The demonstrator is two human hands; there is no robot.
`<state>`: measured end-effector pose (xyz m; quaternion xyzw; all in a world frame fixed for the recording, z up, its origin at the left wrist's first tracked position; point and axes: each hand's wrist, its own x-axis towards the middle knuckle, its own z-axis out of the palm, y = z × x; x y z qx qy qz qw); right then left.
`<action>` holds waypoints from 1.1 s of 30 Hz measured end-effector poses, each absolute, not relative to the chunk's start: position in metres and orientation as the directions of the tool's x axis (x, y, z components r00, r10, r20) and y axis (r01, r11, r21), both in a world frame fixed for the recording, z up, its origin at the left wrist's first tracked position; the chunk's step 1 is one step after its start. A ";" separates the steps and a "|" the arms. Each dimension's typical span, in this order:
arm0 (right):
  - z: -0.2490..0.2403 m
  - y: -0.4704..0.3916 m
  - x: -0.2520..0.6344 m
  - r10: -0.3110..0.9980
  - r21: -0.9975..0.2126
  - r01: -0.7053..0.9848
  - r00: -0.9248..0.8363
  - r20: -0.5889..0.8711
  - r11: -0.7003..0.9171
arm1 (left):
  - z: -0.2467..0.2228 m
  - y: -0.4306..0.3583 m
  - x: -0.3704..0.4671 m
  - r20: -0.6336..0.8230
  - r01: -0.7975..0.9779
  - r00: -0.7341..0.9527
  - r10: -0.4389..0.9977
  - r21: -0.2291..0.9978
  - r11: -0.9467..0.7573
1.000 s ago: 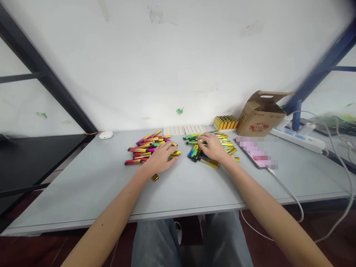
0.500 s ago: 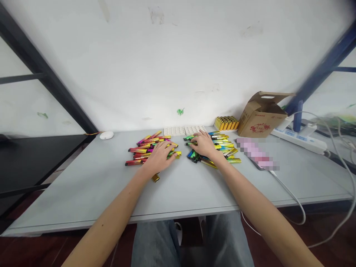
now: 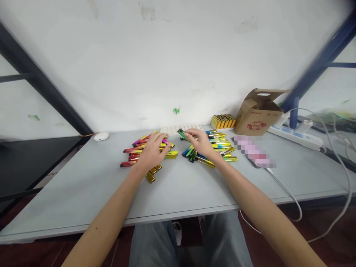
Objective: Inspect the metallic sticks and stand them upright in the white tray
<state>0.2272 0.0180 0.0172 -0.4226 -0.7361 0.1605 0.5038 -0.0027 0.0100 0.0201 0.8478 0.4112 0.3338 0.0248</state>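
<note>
A pile of shiny red-and-gold lighters [image 3: 130, 151] lies left of the middle of the table. Over it rests my left hand [image 3: 151, 150], open with its fingers stretched out, hiding part of the pile. To the right is a second pile of blue, green and gold lighters [image 3: 221, 141]. My right hand [image 3: 198, 141] is closed on a green lighter [image 3: 182, 132], raised at the left side of that pile with its dark end pointing up and left.
White trays with rows of holes [image 3: 172, 129] lie against the wall. Beside them, a tray of upright yellow lighters [image 3: 223, 121] adjoins an opened cardboard box [image 3: 254, 120]. A phone [image 3: 253, 152] with a cable, a power strip [image 3: 297, 138] and a white earbud case [image 3: 101, 136] are on the table.
My right hand has picked up a green lighter from the right pile. My left hand remains over the red-and-gold pile, where more gold ends now show below it. The view has shifted slightly.
</note>
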 end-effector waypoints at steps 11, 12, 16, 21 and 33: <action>0.025 0.007 0.234 0.878 -0.870 0.127 -0.114 0.464 0.476 | 0.022 0.017 0.049 0.441 0.381 0.476 0.761 0.676 -0.630; 0.025 0.005 0.235 0.844 -0.821 0.195 -0.133 0.520 0.537 | 0.022 0.016 0.051 0.437 0.327 0.473 0.765 0.720 -0.613; 0.028 -0.007 0.232 0.703 -0.600 0.375 -0.272 0.658 0.707 | 0.021 0.009 0.051 0.331 0.123 0.516 0.790 0.884 -0.450; 0.029 -0.010 0.228 0.755 -0.650 0.393 -0.245 0.608 0.650 | 0.030 0.000 0.048 0.199 0.005 0.539 0.819 0.971 -0.239; 0.007 0.013 0.259 0.747 -0.462 0.718 -0.122 0.654 0.521 | 0.031 0.005 0.038 0.077 -0.344 0.370 0.926 0.937 0.059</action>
